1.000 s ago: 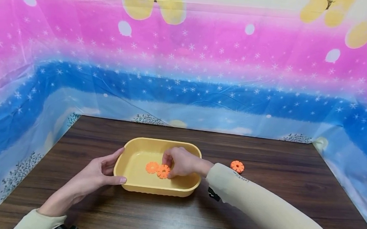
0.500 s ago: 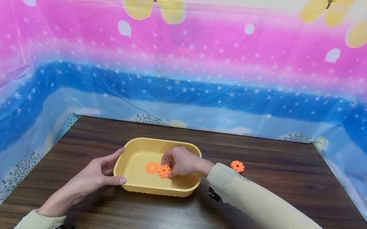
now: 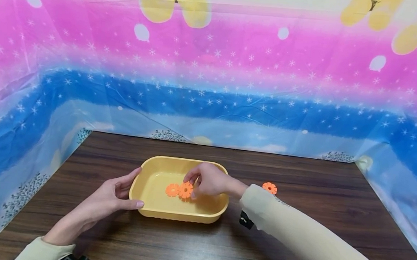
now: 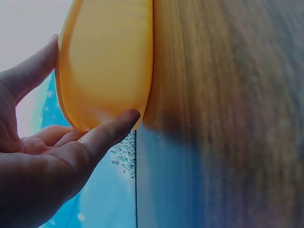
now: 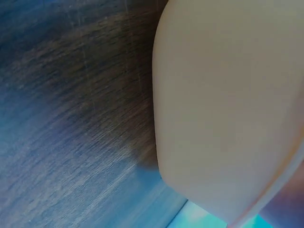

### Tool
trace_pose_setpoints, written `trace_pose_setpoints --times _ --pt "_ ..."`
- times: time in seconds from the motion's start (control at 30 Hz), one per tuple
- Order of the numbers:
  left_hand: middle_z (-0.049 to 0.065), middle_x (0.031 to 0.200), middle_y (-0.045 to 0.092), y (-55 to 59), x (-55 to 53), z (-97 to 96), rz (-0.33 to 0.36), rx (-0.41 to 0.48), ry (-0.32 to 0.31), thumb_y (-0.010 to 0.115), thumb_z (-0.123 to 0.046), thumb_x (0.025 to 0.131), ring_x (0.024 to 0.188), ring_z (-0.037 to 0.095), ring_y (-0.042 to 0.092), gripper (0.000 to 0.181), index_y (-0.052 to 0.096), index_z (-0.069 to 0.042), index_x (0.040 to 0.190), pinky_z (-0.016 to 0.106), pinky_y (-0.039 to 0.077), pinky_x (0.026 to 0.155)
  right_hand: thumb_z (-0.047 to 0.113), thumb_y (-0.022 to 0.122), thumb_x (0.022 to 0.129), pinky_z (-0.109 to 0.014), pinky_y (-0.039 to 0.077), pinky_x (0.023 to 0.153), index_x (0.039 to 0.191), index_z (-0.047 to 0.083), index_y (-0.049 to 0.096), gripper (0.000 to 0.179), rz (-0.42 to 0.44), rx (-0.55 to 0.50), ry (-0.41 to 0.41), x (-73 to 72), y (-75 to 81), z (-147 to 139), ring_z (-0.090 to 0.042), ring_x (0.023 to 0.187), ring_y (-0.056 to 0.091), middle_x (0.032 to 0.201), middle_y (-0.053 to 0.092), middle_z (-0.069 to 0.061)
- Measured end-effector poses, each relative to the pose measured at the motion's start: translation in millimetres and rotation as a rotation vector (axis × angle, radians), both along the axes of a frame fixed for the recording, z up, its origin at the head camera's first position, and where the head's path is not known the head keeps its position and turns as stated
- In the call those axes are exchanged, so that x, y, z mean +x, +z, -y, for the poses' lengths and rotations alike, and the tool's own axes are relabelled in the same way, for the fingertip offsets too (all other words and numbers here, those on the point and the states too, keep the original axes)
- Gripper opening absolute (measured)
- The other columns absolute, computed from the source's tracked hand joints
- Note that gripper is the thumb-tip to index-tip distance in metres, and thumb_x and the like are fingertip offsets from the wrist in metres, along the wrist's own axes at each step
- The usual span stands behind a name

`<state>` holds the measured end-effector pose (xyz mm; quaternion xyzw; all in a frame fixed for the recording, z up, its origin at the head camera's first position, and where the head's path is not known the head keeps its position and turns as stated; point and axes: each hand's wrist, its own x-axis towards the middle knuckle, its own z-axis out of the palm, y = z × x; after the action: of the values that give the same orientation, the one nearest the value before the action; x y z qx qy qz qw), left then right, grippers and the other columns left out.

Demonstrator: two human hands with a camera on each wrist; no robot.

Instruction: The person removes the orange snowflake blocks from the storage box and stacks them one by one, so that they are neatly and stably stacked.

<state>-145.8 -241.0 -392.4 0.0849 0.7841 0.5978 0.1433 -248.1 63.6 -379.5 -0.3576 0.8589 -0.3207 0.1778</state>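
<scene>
A yellow plastic tub (image 3: 177, 216) stands on the table, its end wall (image 4: 107, 61) large in the left wrist view. My left hand (image 3: 107, 197) holds that left end, thumb and fingers spread around its corners. Over the inside of the tub, my right hand (image 3: 209, 181) pinches an orange flower-shaped notched disc (image 3: 185, 190). Another such disc (image 3: 172, 190) lies on the tub floor just left of it, overlapping or touching. The right wrist view shows the tub's outer wall (image 5: 223, 109); the pinching fingers are hidden there.
To the right of the tub, past my right forearm, an orange notched piece (image 3: 269, 187) rests on the dark wooden table (image 3: 192, 247). The sleeve (image 3: 296, 222) partly covers its lower edge. A colourful printed cloth (image 3: 212, 77) hangs around the back and sides.
My right hand has shifted slightly up and to the right, with the pinched disc raised and tipped a little. My left hand and the tub have stayed in place.
</scene>
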Motion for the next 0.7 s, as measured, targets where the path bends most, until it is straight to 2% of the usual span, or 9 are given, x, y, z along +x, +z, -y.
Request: trace_pose_setpoints --times 0.17,0.43,0.7 --pt "0.023 0.170 0.021 -0.6 0.4 0.5 -0.001 0.002 -0.001 0.083 -0.014 0.093 0.149 0.042 0.036 0.101 0.017 -0.005 0.169 0.036 0.051 0.103 -0.003 0.087 0.083 -0.026 0.054 0.071 0.114 0.003 0.078 0.033 0.019 -0.063 -0.003 3.3 5.8 -4.7 -0.018 0.077 0.065 0.093 0.071 0.000" --pt "0.023 0.171 0.019 -0.7 -0.1 0.3 -0.010 -0.003 -0.003 0.083 -0.013 0.093 0.150 0.042 0.034 0.101 0.017 -0.004 0.168 0.033 0.051 0.102 -0.003 0.086 0.084 -0.025 0.051 0.066 0.117 0.002 0.076 0.035 0.059 -0.160 -0.012 9.6 9.4 -12.9 -0.015 0.067 0.059 0.095 0.070 -0.001" --pt "0.024 0.171 0.020 0.5 0.3 -0.5 -0.007 0.005 -0.006 0.083 -0.013 0.093 0.149 0.043 0.035 0.101 0.017 -0.004 0.169 0.034 0.051 0.102 0.000 0.086 0.085 -0.026 0.052 0.069 0.119 0.001 0.076 0.036 0.037 -0.203 -0.045 16.8 11.3 -20.5 -0.015 0.072 0.063 0.099 0.071 -0.003"
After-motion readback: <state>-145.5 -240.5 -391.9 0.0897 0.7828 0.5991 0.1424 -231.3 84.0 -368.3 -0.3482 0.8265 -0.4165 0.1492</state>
